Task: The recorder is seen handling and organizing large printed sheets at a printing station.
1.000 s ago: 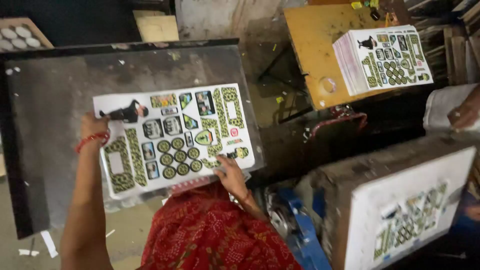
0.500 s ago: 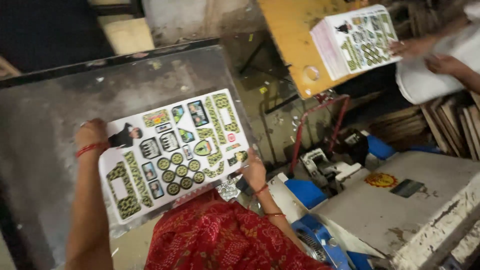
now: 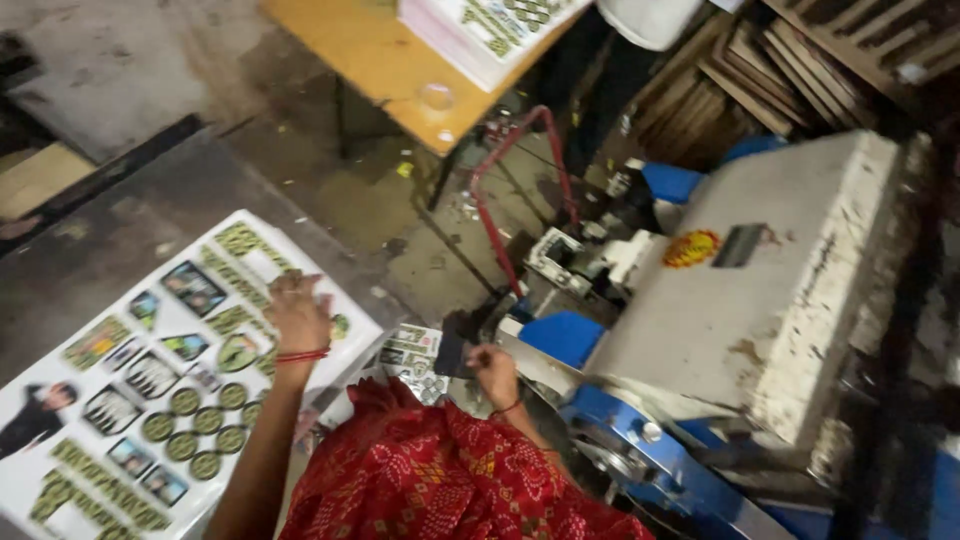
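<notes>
A large white printed sheet (image 3: 150,400) with green round and oblong stickers and small pictures lies on a dark grey metal bench (image 3: 120,260). My left hand (image 3: 297,315) rests flat on the sheet's right part, fingers spread, a red thread round the wrist. My right hand (image 3: 495,368) is off the sheet, closed around a dark handle-like piece (image 3: 452,350) at the front of a grey and blue machine (image 3: 780,290). A small printed scrap (image 3: 410,352) lies between my hands. My red patterned garment (image 3: 440,480) fills the bottom of the view.
A yellow table (image 3: 370,50) at the top carries a stack of similar printed sheets (image 3: 490,25). A red tube frame (image 3: 520,150) stands between table and machine. Stacked wooden frames (image 3: 760,70) lie at the top right. The floor is stained and littered.
The view has swung right toward the machine. My left hand moved from the sheet's left edge to its right part. My right hand left the sheet and closed on the dark piece.
</notes>
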